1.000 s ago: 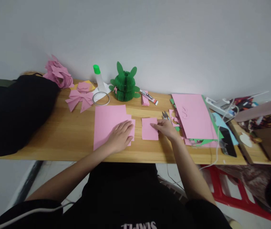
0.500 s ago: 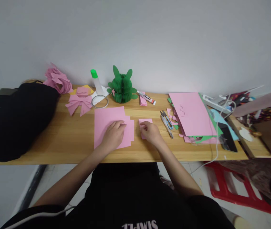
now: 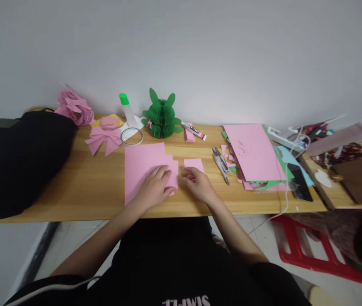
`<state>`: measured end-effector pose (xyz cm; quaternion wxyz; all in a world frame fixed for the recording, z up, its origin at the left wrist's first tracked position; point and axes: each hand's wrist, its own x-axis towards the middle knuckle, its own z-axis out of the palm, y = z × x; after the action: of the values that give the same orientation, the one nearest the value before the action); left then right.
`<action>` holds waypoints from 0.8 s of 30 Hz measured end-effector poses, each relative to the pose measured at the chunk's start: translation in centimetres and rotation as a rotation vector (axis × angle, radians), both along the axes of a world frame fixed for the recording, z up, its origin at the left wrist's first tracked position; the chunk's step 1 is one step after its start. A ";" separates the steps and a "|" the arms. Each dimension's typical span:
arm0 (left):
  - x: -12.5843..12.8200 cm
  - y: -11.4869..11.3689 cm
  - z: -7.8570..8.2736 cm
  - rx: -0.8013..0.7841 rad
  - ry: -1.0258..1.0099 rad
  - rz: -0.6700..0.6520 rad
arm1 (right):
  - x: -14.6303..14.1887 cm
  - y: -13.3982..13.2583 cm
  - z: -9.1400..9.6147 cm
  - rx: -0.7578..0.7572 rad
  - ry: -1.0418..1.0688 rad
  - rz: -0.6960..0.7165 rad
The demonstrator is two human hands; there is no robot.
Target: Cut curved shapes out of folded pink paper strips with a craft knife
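My left hand [image 3: 155, 188] lies flat, fingers stretched, on a large pink paper sheet [image 3: 142, 163] and on the smaller pink pieces at its right edge. My right hand [image 3: 198, 183] rests with fingers curled on the near edge of a small pink paper rectangle [image 3: 194, 164] on the wooden table [image 3: 82, 187]. The two hands are close together near the table's front edge.
Small scissors [image 3: 221, 160] lie right of the small piece, then a stack of pink and green sheets [image 3: 254, 153] and a phone [image 3: 300, 182]. At the back stand a green paper ornament [image 3: 162, 114], a glue bottle [image 3: 126, 109], a tape ring [image 3: 131, 136] and pink bows [image 3: 103, 138]. A black bag [image 3: 18, 157] fills the left.
My right hand has slid left from the small pink piece's right edge to its near left part. The left hand stayed on the large sheet. The view shifted slightly.
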<state>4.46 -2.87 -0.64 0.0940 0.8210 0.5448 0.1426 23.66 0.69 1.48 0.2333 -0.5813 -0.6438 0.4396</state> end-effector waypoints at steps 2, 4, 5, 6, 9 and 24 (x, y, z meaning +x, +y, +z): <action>0.1 0.0 -0.2 -0.004 0.005 0.000 | -0.7 0.2 -0.4 -0.058 0.082 -0.050; 0.1 -0.1 -0.3 -0.006 0.006 0.000 | -1.3 0.6 -0.5 -0.111 0.154 -0.091; 0.1 -0.1 -0.3 -0.006 0.005 0.000 | -1.6 0.8 -0.5 -0.136 0.185 -0.105; 0.1 -0.1 -0.3 -0.006 0.004 0.000 | -1.8 1.0 -0.4 -0.159 0.212 -0.114; 0.1 -0.2 -0.4 -0.001 -0.001 -0.001 | -2.6 1.3 0.1 -0.205 0.266 -0.118; -1.7 -0.9 -1.0 -0.004 -0.024 0.123 | 4.5 4.0 2.6 0.014 -0.040 -0.204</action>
<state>2.73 -3.82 -1.61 0.0931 0.7839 0.5935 0.1570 28.17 4.70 4.13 0.2679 -0.6508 -0.5888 0.3975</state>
